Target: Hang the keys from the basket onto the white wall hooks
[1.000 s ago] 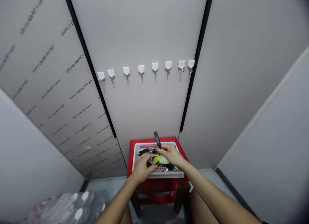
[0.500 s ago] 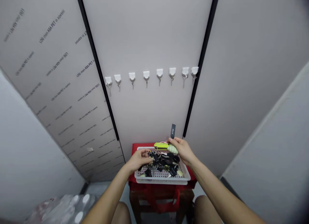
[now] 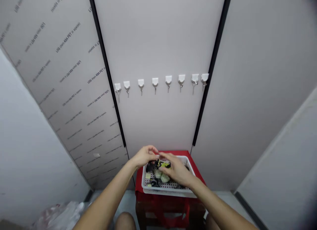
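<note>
My left hand (image 3: 146, 156) is over the back left of a white basket (image 3: 170, 192), thumb and fingertips pinched together. From the pinch hangs what looks like the thin chain of a keychain (image 3: 159, 163). My right hand (image 3: 177, 170) reaches over the middle of the basket, its fingertips near the left ones and its thumb apart from the fingers, with nothing visible between them. Beneath the hands lie a bright yellow-green keychain piece (image 3: 165, 164) and a pale green checked charm (image 3: 165, 178), among black key fobs (image 3: 155, 182) and keys partly covered by my hands.
The basket stands on a red cloth bag (image 3: 139, 178) over a dark wooden stool (image 3: 142, 207). A row of white wall hooks (image 3: 155, 82) is on the panel ahead. Plastic-wrapped bottles (image 3: 63, 215) are on the floor at lower left.
My right hand has lowered the yellow-green keychain with its black tag into the basket and let go. My left hand has risen from the pile, now pinching a thin chain. The view has shifted.
</note>
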`<control>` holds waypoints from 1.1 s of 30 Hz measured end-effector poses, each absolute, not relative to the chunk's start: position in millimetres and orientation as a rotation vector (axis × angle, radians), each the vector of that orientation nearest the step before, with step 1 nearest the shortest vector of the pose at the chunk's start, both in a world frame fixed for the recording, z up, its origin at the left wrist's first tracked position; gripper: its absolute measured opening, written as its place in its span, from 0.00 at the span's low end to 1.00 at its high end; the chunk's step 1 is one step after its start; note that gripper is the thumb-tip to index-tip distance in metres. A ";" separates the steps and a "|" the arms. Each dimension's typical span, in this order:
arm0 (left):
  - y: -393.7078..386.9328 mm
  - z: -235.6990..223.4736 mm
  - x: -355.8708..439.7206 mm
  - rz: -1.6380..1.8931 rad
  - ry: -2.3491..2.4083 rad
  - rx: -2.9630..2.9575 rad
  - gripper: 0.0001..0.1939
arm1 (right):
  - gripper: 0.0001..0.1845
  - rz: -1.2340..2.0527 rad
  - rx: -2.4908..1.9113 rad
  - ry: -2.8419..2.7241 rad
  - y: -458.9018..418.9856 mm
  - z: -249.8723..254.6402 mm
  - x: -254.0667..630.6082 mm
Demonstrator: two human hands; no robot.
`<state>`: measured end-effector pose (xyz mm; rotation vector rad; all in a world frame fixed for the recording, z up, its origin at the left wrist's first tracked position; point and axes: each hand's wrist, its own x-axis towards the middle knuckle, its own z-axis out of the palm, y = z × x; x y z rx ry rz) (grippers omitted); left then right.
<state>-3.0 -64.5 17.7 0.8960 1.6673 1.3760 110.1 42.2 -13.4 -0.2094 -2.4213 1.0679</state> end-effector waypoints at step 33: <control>-92.9 89.2 -55.6 2.168 1.820 0.807 0.08 | 0.13 0.988 -0.144 -2.323 -11.2 74.5 3.4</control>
